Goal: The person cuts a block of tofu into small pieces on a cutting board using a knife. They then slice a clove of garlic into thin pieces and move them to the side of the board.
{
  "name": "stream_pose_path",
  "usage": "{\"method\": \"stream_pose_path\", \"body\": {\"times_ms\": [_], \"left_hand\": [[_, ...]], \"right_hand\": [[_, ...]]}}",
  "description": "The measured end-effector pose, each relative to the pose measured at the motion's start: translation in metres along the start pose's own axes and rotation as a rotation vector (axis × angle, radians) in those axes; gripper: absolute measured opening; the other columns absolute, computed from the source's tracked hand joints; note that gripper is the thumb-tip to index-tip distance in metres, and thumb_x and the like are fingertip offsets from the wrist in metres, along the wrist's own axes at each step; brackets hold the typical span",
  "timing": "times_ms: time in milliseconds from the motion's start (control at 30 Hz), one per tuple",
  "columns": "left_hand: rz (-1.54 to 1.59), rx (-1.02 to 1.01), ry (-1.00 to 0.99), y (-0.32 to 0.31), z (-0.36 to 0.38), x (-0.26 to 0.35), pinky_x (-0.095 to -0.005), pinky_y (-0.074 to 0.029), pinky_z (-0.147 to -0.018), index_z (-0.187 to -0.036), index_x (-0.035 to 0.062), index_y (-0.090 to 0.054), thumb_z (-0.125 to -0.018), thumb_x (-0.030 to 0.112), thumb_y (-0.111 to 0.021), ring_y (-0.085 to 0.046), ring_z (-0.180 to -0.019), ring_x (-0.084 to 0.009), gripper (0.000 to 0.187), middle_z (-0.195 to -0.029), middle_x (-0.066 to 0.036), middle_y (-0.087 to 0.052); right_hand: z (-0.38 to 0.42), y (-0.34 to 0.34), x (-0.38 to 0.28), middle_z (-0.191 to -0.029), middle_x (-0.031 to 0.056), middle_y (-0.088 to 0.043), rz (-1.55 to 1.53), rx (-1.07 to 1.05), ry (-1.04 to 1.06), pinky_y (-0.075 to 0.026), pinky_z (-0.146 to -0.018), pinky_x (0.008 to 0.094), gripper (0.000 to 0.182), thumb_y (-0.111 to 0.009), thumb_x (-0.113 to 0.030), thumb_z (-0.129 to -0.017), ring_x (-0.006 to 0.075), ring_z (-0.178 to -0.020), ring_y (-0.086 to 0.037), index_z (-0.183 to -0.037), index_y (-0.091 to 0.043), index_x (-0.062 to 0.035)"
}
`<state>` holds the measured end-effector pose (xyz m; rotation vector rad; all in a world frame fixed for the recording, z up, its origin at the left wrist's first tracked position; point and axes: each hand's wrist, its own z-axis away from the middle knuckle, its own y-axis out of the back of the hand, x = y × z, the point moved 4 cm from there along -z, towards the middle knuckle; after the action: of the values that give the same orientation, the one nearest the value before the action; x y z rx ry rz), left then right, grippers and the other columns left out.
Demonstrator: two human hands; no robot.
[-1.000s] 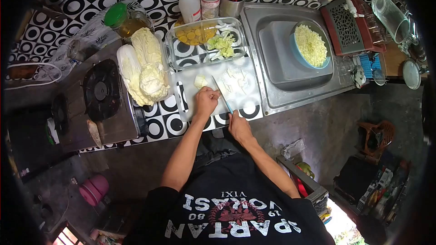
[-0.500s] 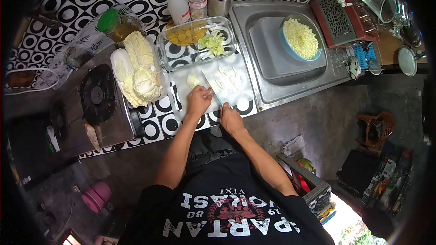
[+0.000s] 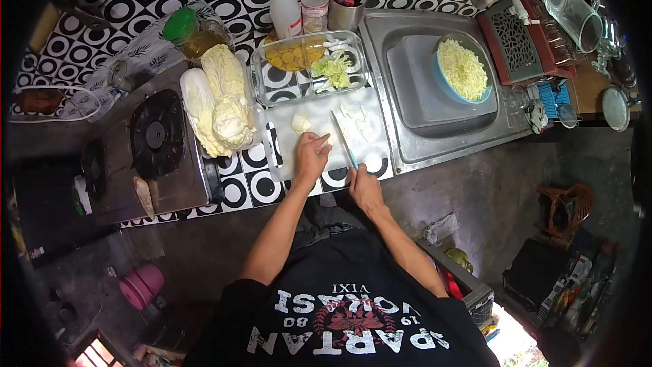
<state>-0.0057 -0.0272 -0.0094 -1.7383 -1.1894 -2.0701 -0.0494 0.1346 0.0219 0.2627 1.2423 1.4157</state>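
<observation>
Cutting board (image 3: pixel 373 147) on patterned counter (image 3: pixel 234 191)

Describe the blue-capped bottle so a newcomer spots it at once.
Find the metal sink. Left of its far edge stands a metal cup. Immediately left is the blue-capped bottle, clear-bodied, unlike the white bottle beside it.

On the black shirt (image 3: pixel 346 319), "SPARTAN", "19" and "80" can be read in white; another large white word is partly folded and cannot be read surely. On the white bottle (image 3: pixel 284 10) and the blue-capped bottle (image 3: pixel 314 8), red print is too small to be read.
</observation>
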Motion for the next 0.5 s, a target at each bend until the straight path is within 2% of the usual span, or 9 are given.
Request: {"method": "stream_pose_path", "body": {"times_ms": [200,500], "left_hand": [[-0.033,0.011,0.039,0.0009,-0.0032,0.0047,-0.0277,-0.047,-0.063,-0.101,0.0065,-0.069,-0.066,0.005,-0.076,-0.051,-0.069,-0.0169,0.036,-0.08,-0.006,-0.051],[0.025,0.054,0.071,-0.0004,-0.0048,-0.0006,-0.0277,-0.047,-0.06,-0.092,0.0051,-0.069,-0.068,0.005,-0.074,-0.054,-0.064,-0.0161,0.024,-0.079,-0.007,-0.054]], "right_hand": [[0.0042,0.0002,-0.0081,-0.073,0.0332,-0.059,-0.094,-0.056,0.009,-0.045,-0.068,0.0578,0.03,-0.04,-0.026,-0.095,0.0523,-0.075,-0.057,-0.093,-0.046,0.0033],[0.0038,0.0004,-0.0092,-0.07,0.0324,-0.058,-0.012,-0.073,0.047,-0.045,-0.064,0.0579,0.03,-0.041,-0.026,-0.095,0.0515,-0.07,-0.057,-0.092,-0.045,0.0037]]}}
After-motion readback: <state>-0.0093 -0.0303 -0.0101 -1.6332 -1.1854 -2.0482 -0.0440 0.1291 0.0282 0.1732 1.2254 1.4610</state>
